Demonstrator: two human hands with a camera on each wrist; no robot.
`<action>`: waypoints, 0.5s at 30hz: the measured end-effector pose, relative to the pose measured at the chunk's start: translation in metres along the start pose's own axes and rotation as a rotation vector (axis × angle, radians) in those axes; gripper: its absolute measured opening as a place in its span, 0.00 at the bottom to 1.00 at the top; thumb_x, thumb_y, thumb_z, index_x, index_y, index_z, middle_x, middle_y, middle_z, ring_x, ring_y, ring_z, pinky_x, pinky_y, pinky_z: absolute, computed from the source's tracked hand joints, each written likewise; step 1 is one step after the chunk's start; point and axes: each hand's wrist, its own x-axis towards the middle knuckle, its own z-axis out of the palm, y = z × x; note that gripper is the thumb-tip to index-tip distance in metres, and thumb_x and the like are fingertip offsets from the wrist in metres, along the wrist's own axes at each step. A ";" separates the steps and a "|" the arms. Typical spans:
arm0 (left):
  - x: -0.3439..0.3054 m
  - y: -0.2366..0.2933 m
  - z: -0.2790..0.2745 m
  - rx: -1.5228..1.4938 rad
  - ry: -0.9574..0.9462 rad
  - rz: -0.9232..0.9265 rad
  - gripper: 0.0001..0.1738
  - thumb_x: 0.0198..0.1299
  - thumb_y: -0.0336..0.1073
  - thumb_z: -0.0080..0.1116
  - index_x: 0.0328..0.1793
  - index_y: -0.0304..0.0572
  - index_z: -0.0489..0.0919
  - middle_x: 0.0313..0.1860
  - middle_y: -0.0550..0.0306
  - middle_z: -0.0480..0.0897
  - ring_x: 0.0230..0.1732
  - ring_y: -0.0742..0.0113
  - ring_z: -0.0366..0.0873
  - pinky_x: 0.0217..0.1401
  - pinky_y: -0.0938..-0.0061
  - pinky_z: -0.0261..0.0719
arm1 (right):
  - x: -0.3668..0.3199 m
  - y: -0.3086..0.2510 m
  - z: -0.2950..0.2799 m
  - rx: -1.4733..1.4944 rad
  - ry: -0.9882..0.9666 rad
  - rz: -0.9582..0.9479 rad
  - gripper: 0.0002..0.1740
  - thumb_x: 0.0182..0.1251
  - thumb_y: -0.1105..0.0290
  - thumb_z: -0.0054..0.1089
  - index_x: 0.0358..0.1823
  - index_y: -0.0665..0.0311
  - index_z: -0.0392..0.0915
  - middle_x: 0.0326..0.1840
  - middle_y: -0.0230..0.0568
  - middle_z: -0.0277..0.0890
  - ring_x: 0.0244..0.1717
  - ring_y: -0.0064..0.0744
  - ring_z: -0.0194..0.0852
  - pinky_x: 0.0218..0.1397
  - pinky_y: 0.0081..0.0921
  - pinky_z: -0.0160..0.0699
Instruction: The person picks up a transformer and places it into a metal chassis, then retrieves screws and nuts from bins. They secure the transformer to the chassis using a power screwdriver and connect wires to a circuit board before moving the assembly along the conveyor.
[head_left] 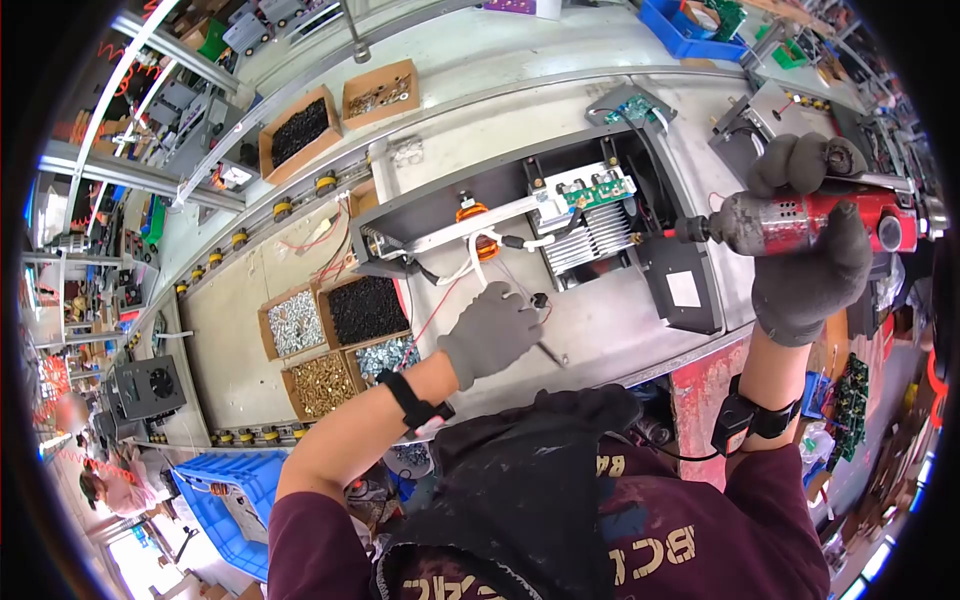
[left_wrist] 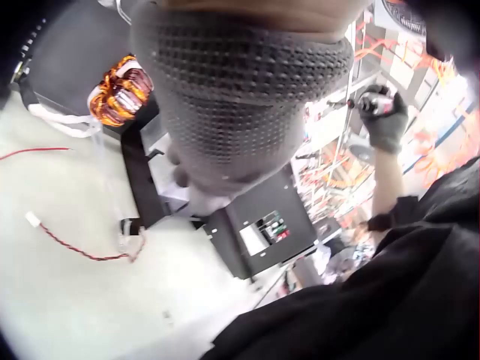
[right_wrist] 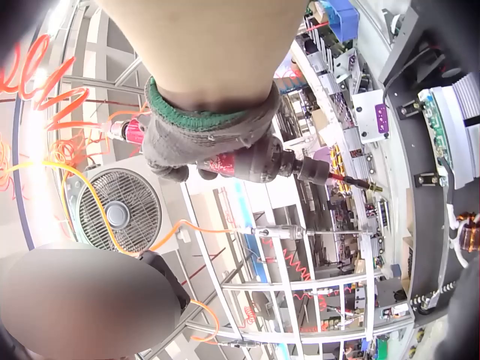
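My gloved right hand (head_left: 815, 275) grips a red power driver (head_left: 780, 224), its bit pointing left toward the finned heat sink (head_left: 590, 245) in a black metal housing (head_left: 440, 190). In the right wrist view, a small brass-coloured piece (right_wrist: 375, 187) sits at the bit's tip. My gloved left hand (head_left: 492, 335) is in front of the housing, fingers curled round a thin dark rod (head_left: 550, 353) that sticks out to the lower right. Close to its fingertips lie white cables and a black connector (head_left: 540, 300). The left glove covers much of the left wrist view.
Boxes of silver screws (head_left: 294, 323), black parts (head_left: 366, 309) and brass parts (head_left: 320, 385) stand left of my left hand. Two cardboard trays, one with black parts (head_left: 300, 132), are beyond the housing. A loose red wire (left_wrist: 82, 253) lies on the bench. A blue crate (head_left: 225, 500) stands lower left.
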 end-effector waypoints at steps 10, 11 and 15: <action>0.012 -0.017 -0.066 -0.422 0.863 -0.316 0.17 0.40 0.27 0.65 0.41 0.45 0.82 0.36 0.58 0.82 0.36 0.58 0.78 0.36 0.69 0.75 | 0.000 0.025 -0.048 0.652 0.201 0.469 0.15 0.66 0.60 0.52 0.42 0.66 0.72 0.37 0.44 0.74 0.37 0.40 0.72 0.40 0.33 0.78; 0.013 -0.017 -0.066 -0.421 0.861 -0.316 0.17 0.40 0.27 0.65 0.41 0.45 0.82 0.36 0.58 0.82 0.36 0.58 0.78 0.36 0.69 0.75 | -0.004 0.035 -0.052 0.652 0.324 0.425 0.15 0.65 0.61 0.53 0.42 0.67 0.72 0.37 0.44 0.75 0.38 0.41 0.72 0.40 0.34 0.78; 0.014 -0.016 -0.067 -0.442 0.880 -0.345 0.16 0.40 0.27 0.65 0.40 0.45 0.82 0.35 0.58 0.81 0.36 0.58 0.78 0.36 0.69 0.75 | -0.010 0.050 -0.045 0.636 0.417 0.461 0.14 0.65 0.62 0.53 0.42 0.67 0.72 0.35 0.44 0.75 0.38 0.40 0.73 0.39 0.34 0.78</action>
